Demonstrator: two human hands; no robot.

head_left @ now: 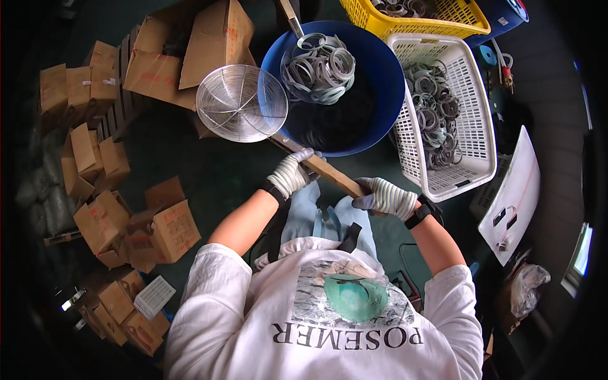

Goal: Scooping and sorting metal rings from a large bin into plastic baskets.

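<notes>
Both my gloved hands are closed on the wooden handle of a wire skimmer (pixel 242 103). My left hand (pixel 291 174) grips the handle close to its metal neck, and my right hand (pixel 387 197) holds it near the end. The round mesh head carries nothing and hangs up and left of my hands, overlapping the left rim of a blue tub (pixel 387 69). Inside the tub, a heap of grey-green rings (pixel 320 71) sits in a second skimmer, whose handle (pixel 292 16) rises past the far rim. Lower in the tub, more rings show dimly.
Right of the tub stands a white plastic basket (pixel 478 104) partly filled with similar rings. A yellow crate (pixel 415 26) with rings is behind it. Open cardboard boxes (pixel 166 71) crowd the left side. A white panel (pixel 514 196) leans at the far right.
</notes>
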